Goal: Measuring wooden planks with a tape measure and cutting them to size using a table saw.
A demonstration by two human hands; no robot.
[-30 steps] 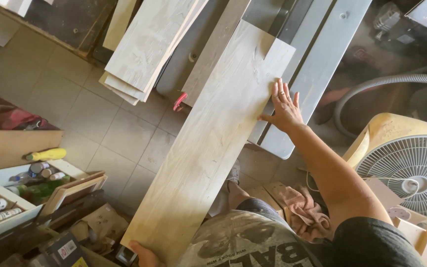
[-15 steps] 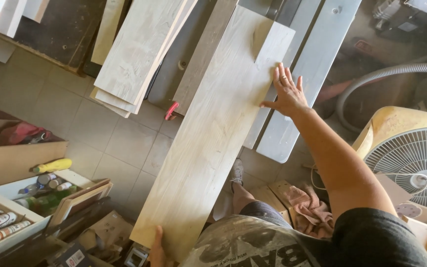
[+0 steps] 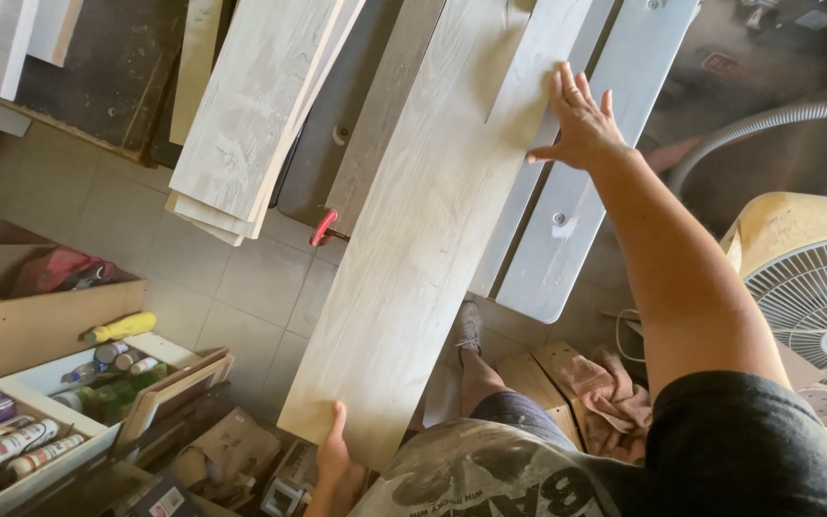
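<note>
Looking down from head height, a person steadies a long pale wooden board [image 3: 433,249] that runs from about 7 o'clock near the body up to 1 o'clock, where its far end is cut off by the top edge. Stretched out toward 1 o'clock, the right arm ends in the right hand [image 3: 581,120], which lies flat with fingers spread on the board's right edge, pressing rather than gripping. At 6 o'clock the left hand [image 3: 334,458] curls its fingers up around the board's near end, grasping it; the palm and wrist are hidden beneath the board and the person's shirt. Under the board, a grey machine table [image 3: 586,211] shows only in strips at its right. At 11 o'clock a stack of planks [image 3: 256,115] lies well apart from the board. A yellow fan [image 3: 815,306] sits at 3 o'clock, partly cut off by the frame. At 8 o'clock a white tray of tubes and bottles [image 3: 40,431] is too small to make out clearly.
</note>
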